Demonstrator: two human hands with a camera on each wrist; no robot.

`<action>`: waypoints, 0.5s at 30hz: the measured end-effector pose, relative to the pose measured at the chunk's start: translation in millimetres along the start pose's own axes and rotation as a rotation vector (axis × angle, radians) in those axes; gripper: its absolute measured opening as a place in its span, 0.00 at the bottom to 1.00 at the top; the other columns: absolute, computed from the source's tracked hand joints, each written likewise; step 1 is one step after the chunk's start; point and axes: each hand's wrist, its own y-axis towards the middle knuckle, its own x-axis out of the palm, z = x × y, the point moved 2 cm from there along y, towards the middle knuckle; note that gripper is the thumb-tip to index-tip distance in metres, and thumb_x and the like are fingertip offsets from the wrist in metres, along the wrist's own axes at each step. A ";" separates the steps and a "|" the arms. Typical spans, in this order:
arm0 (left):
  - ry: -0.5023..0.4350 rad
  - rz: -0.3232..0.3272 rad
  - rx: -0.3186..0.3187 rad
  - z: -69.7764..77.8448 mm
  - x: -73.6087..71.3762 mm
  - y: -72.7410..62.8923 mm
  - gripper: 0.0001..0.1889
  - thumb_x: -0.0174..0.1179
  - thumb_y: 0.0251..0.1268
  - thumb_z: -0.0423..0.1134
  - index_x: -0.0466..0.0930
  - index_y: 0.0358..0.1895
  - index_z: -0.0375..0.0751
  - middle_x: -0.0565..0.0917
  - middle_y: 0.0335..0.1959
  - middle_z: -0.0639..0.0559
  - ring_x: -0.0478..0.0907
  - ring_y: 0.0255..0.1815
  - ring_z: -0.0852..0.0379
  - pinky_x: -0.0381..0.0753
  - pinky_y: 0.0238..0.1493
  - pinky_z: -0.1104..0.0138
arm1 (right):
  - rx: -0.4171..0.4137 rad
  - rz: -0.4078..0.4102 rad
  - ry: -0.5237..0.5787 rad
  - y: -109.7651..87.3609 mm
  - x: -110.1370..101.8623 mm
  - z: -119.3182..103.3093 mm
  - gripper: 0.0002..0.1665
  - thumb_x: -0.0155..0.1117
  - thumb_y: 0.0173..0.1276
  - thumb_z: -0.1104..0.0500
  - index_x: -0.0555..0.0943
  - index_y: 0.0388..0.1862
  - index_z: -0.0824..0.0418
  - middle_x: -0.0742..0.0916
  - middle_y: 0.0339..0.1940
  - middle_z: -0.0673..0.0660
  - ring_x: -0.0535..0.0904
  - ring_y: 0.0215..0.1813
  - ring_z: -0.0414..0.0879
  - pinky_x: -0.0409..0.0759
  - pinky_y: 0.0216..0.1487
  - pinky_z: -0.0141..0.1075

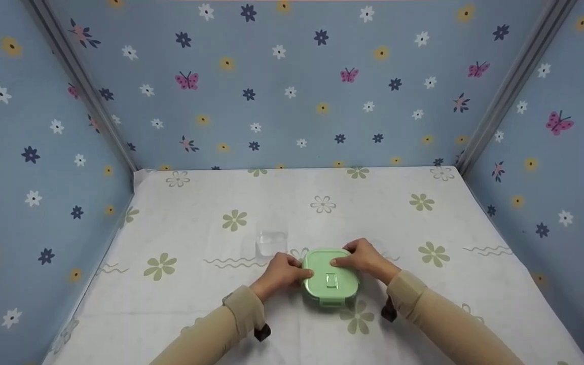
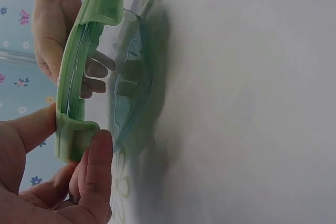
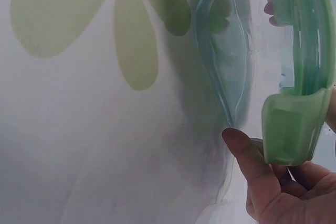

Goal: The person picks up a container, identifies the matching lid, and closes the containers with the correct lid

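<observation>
A square glass food container with a light green lid (image 1: 328, 267) sits in front of me, held from both sides. My left hand (image 1: 283, 272) grips its left edge, thumb on top of the lid and fingertips against a green side clip (image 2: 79, 137). On the opposite edge, my right hand (image 1: 367, 259) has its thumb on the lid and its fingers along the far right side. In the right wrist view, a fingertip reaches beneath the side clip (image 3: 289, 129), near the glass wall (image 3: 210, 51). Through the clear glass, nothing shows inside.
A small clear, colourless box (image 1: 271, 244) stands just beyond my left hand. The table is covered by a white cloth (image 1: 195, 299) with green flowers. Blue patterned panels (image 1: 292, 111) enclose it at the back and both sides.
</observation>
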 end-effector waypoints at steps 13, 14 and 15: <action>-0.021 -0.034 -0.038 0.1 1.8 0.5 0.19 0.80 0.61 0.44 0.83 0.43 0.35 0.85 0.35 0.49 0.85 0.37 0.53 0.83 0.34 0.69 | -0.009 -0.024 0.050 0.3 -1.5 4.6 0.25 0.86 0.62 0.49 0.91 0.48 0.66 0.91 0.39 0.55 0.81 0.39 0.44 0.79 0.41 0.32; -0.021 -0.036 -0.036 -0.3 2.0 0.8 0.19 0.80 0.62 0.44 0.82 0.43 0.35 0.84 0.35 0.49 0.85 0.36 0.53 0.83 0.34 0.69 | -0.010 -0.022 0.051 0.1 -1.2 5.2 0.25 0.86 0.62 0.49 0.91 0.48 0.66 0.91 0.39 0.55 0.81 0.40 0.44 0.79 0.41 0.32; -0.019 -0.038 -0.033 -0.9 2.0 1.0 0.19 0.80 0.62 0.44 0.82 0.43 0.36 0.84 0.35 0.50 0.84 0.36 0.54 0.82 0.34 0.69 | -0.018 -0.022 0.053 -0.1 -0.7 5.6 0.25 0.86 0.62 0.49 0.91 0.48 0.66 0.91 0.39 0.55 0.81 0.40 0.45 0.79 0.42 0.32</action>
